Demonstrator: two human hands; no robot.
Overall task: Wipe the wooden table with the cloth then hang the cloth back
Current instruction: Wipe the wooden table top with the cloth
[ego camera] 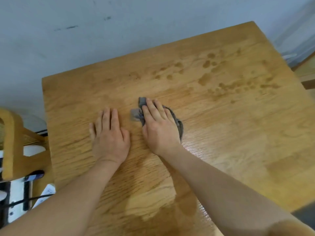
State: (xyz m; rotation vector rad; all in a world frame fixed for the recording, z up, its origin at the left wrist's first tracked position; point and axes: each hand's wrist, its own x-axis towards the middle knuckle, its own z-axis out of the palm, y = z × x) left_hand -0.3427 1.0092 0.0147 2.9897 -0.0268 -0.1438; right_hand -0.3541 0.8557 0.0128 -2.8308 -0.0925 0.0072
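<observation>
The wooden table (221,125) fills most of the view, with darker wet spots toward its far right and a damp sheen near me. A small grey cloth (141,103) lies bunched near the table's middle. My right hand (159,126) lies flat on top of the cloth with straight fingers, pressing it onto the wood; most of the cloth is hidden beneath the palm. My left hand (109,135) rests flat on the bare wood just left of the cloth, fingers straight, holding nothing.
A wooden chair (13,142) stands at the table's left edge. On the floor below it lie a white power strip (46,193) and dark cables. A pale wall (85,31) runs behind the table's far edge.
</observation>
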